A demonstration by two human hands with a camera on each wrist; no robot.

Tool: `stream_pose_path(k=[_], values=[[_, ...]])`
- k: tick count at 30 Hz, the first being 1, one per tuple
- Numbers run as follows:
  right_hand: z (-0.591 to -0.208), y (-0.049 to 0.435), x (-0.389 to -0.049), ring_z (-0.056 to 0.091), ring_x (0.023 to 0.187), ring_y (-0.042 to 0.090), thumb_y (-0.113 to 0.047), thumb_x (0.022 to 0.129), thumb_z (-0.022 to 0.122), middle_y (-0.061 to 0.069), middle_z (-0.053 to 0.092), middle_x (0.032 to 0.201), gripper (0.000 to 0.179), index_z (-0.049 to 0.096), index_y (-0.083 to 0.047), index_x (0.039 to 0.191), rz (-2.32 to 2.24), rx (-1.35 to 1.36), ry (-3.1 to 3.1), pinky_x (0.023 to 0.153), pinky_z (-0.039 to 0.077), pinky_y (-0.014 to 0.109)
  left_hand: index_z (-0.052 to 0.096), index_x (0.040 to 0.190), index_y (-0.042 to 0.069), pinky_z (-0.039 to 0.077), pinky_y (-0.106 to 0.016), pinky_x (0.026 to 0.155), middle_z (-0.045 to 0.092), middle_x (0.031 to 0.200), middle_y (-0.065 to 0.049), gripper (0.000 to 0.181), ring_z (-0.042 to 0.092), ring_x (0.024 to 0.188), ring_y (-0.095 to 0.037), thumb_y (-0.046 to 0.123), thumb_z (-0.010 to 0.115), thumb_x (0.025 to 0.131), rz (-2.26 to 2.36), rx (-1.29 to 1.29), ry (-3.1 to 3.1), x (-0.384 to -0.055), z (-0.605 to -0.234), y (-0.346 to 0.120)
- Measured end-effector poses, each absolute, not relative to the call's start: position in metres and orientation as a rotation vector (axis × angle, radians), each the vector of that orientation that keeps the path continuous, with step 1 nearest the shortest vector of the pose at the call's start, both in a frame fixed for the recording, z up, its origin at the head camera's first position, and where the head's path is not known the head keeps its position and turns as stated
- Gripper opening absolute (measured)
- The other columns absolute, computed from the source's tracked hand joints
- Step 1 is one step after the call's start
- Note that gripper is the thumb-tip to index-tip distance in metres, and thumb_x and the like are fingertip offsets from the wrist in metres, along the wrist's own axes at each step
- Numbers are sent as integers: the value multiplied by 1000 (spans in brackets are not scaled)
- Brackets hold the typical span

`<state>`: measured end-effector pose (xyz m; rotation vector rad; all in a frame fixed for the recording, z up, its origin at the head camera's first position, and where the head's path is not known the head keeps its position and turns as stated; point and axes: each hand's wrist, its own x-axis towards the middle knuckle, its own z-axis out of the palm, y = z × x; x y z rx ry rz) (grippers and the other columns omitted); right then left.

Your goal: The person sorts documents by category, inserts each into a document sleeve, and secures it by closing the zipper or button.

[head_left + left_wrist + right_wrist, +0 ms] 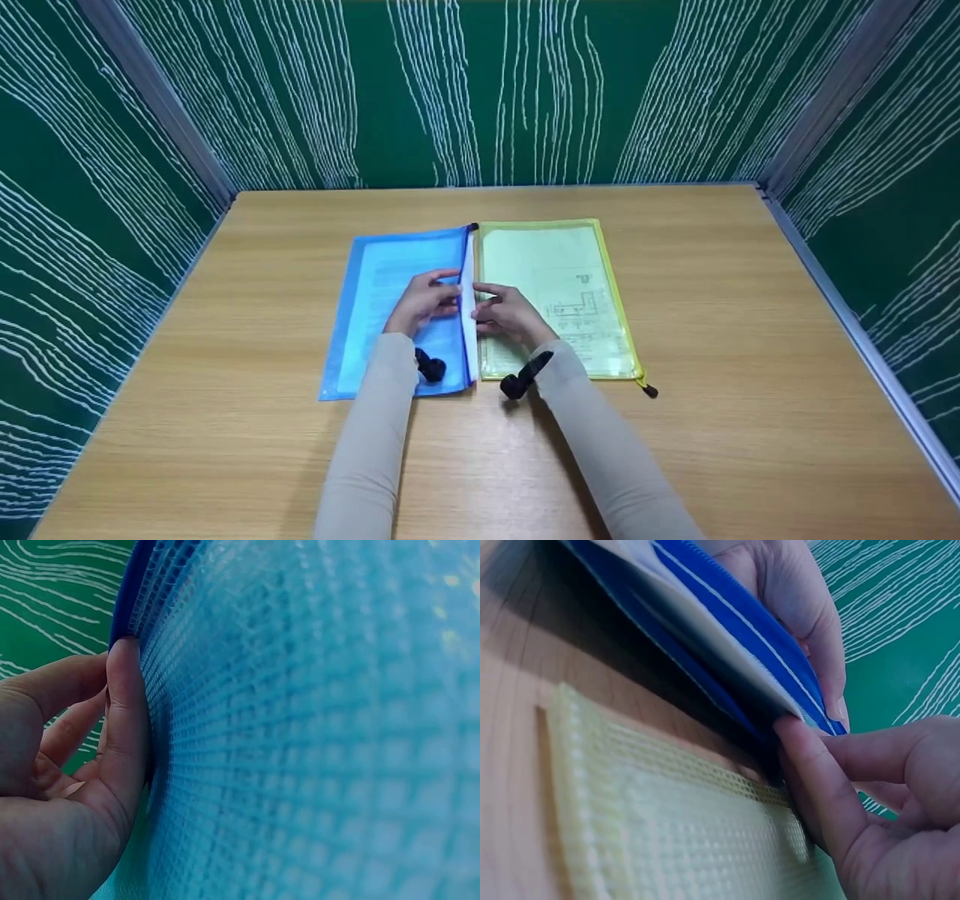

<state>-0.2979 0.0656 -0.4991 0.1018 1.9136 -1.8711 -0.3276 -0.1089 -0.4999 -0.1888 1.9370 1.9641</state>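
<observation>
Pinching the blue folder at three o'clock is the left hand. The right hand, fingers parted, touches paper (grip unclear).

No text is legible; faint lines in the blue folder at nine o'clock; small print in the yellow folder at three.

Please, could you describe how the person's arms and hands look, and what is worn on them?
The left sleeve and right sleeve are long, plain and light grey-beige. A small black device sits at each wrist. The left hand and right hand are ungloved; no rings show.
</observation>
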Motion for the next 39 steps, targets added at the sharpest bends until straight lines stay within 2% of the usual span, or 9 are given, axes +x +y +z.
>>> stream_pose_path(k=[6, 11, 21, 33, 39], values=[[-501, 63, -297, 61, 74, 12, 7, 85, 64, 5, 59, 92, 66, 43, -9, 145, -1844, 48, 1976, 66, 57, 22, 59, 132, 15, 58, -29, 68, 65, 93, -8, 45, 65, 75, -16, 6, 66, 89, 1973, -198, 1927, -326, -499, -109], [-503, 59, -297, 62, 68, 11, 10, 83, 64, 5, 60, 86, 66, 44, -6, 144, -1867, 23, 1984, 65, 58, 23, 58, 132, 14, 57, -27, 65, 65, 91, -7, 45, 64, 72, -16, 5, 65, 89, 1993, -185, 1924, -326, -500, -108], [-503, 54, -297, 63, 64, 12, 12, 82, 64, 5, 60, 86, 65, 47, -7, 142, -1842, 49, 2007, 65, 59, 26, 58, 132, 12, 56, -26, 63, 65, 86, -6, 45, 62, 69, -14, 4, 65, 88, 2005, -157, 1914, -325, -500, -108], [-502, 56, -296, 65, 70, 15, 10, 85, 62, 7, 61, 89, 61, 46, -5, 143, -1850, 35, 1952, 70, 60, 30, 58, 132, 12, 56, -27, 64, 63, 81, -4, 45, 61, 68, -13, 5, 65, 89, 1999, -154, 1910, -323, -500, -109], [-500, 59, -295, 66, 73, 16, 9, 88, 58, 7, 64, 89, 51, 51, -1, 137, -1880, 43, 1894, 68, 60, 30, 57, 133, 12, 57, -27, 65, 63, 84, -4, 45, 62, 70, -13, 5, 64, 89, 1972, -145, 1922, -322, -500, -109]])
